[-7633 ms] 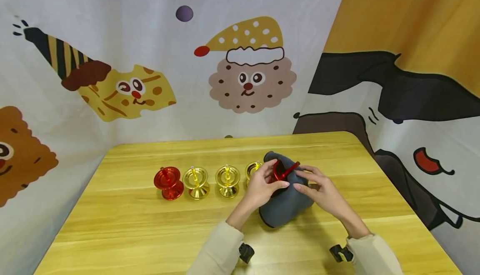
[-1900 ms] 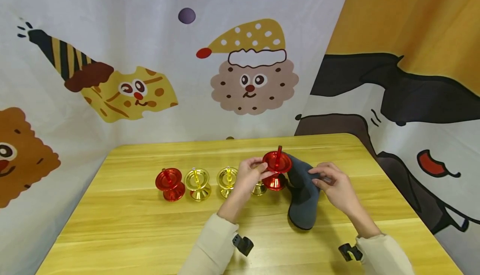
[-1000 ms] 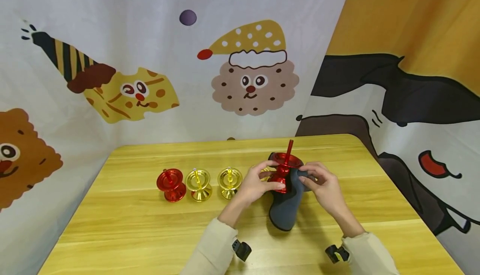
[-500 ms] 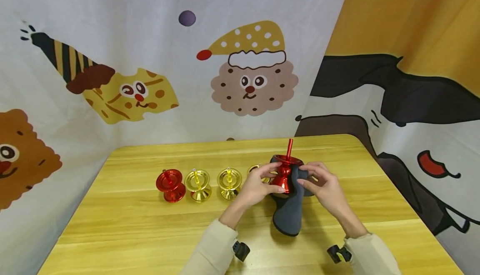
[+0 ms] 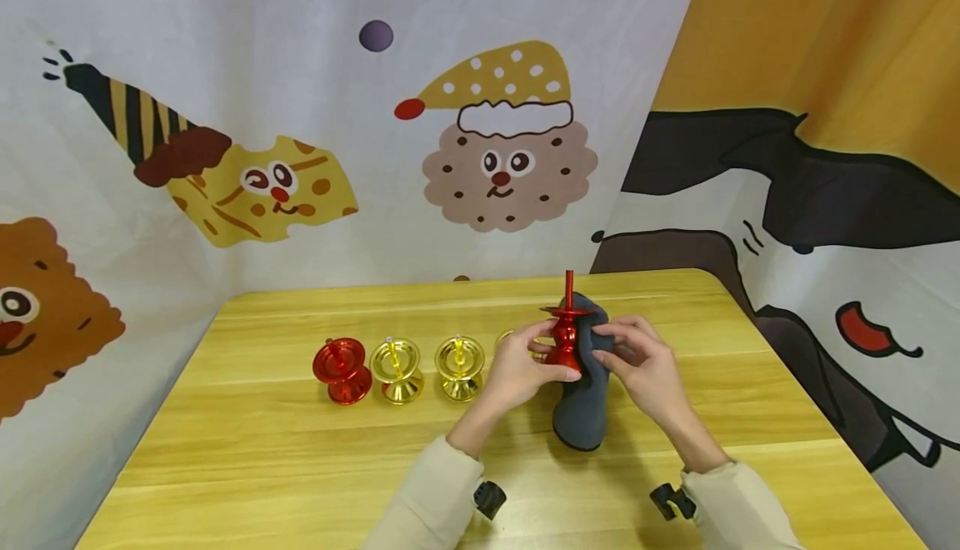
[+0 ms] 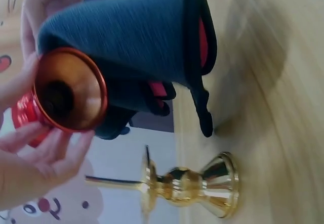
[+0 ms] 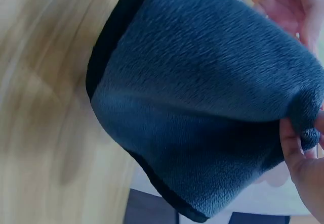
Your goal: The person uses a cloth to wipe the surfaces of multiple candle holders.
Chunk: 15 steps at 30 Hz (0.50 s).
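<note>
My left hand (image 5: 517, 373) grips a red metallic candle holder (image 5: 566, 335) by its lower part, thumb at the base. It stands upright above the table, its thin rod pointing up from the dish. The left wrist view shows its hollow underside (image 6: 83, 95). At its right side hangs a grey-blue cloth (image 5: 583, 417) with black edging. My right hand (image 5: 647, 367) pinches this cloth between thumb and fingers, right against the holder's stem. In the right wrist view the cloth (image 7: 197, 77) hides the holder.
Left of my hands stand another red candle holder (image 5: 343, 371) and gold candle holders (image 5: 397, 371) in a row. One gold holder (image 6: 185, 186) is partly hidden behind my left hand in the head view. A patterned curtain (image 5: 300, 0) hangs behind the wooden table (image 5: 262, 458).
Earlier the holder lay tilted inside the cloth, then my left hand held it upright beside it. My right hand has brought the cloth back against it. Just now the holder has risen slightly.
</note>
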Motion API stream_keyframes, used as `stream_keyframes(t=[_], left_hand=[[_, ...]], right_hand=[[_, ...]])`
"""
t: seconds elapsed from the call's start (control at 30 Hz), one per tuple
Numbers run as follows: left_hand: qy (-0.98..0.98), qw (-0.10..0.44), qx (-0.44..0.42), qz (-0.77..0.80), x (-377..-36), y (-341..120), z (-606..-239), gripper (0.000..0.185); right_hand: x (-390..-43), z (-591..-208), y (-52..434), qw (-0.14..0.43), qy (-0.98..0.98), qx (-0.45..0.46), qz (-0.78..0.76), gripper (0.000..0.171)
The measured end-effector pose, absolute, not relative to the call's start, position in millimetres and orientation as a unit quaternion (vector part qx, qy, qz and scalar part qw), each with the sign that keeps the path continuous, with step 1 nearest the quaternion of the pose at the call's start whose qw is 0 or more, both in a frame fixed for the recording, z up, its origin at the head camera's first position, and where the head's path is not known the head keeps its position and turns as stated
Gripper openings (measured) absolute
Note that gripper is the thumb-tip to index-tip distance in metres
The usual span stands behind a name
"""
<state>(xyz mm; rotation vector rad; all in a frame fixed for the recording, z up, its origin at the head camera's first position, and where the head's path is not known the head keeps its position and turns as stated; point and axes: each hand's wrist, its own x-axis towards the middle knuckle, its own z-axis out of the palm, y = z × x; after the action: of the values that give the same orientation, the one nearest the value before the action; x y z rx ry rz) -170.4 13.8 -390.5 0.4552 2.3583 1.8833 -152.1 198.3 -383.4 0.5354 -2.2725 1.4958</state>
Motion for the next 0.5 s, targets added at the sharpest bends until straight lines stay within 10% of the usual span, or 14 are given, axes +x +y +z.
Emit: stream_keyframes(t=[0.27,0.5], left_hand=[[0.813,0.024,0.148,0.562,-166.6,16.3,-382.3,0.068],[0.723,0.12,0.169,0.659,-172.5,-0.4,-383.4,0.058]], right_hand=[[-153.1,-380.0,188.6,0.272,-0.824,0.272,0.415,0.033],[-155.5,-382.4,198.4,0.191,-0.79,0.233,0.535,0.029]])
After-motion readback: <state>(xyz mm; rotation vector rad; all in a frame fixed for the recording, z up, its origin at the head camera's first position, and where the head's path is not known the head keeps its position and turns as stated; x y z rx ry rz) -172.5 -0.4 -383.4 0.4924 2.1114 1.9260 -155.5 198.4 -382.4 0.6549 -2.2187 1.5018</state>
